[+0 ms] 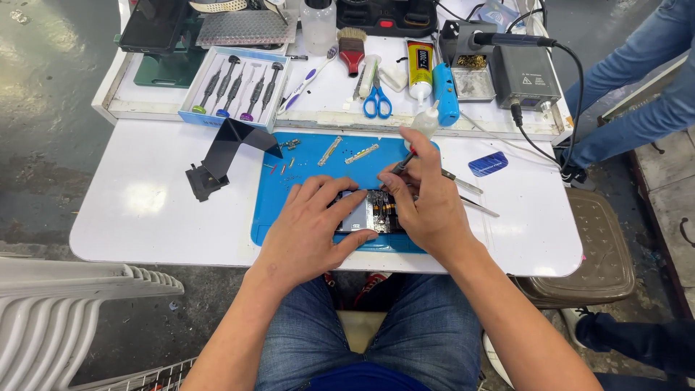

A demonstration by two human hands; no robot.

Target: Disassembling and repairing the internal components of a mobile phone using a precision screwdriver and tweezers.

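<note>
This is a small electronics repair stall or workshop. A white work table [145, 210] carries a blue rubber repair mat [289, 210] scattered with tiny screws and metal strips. Behind the mat sit a light-blue tray of precision screwdrivers [235, 87], blue-handled scissors [377, 101], a red-handled brush [351, 49], a glue tube [419, 69] and a grey soldering station [525, 76] with its cable. Below the table lies stained bare concrete floor [43, 130].

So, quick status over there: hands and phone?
Left hand steadies opened phone on blue mat. Right hand holds screwdriver over it. Tweezers beside.
</note>
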